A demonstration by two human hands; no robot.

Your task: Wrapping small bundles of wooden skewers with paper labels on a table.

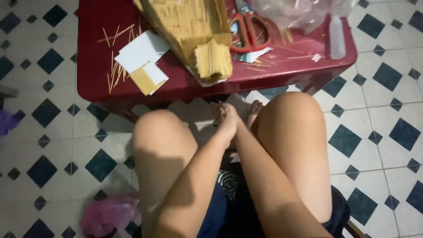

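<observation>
Sat low before a dark red table (101, 83), tiled floor all round. Left of the table, a purple scrap (9, 121) at the frame edge; below and left of it, a crumpled pink bag (108, 215), contents not visible. On the table's left part, loose thin sticks (115, 70) scattered beside white card pieces (143, 53). At its middle, a stick-built model (191, 31) overhanging the front edge. Below the table's front edge, between the knees, left hand (227, 123) and right hand (233, 118) pressed together, forearms stretched forward, fingers pointing down; open or closed on anything, impossible to tell. On the table's right part, red-handled scissors (249, 33), a clear plastic bag (299, 13) with unreadable contents, and a small white bottle (337, 37).
</observation>
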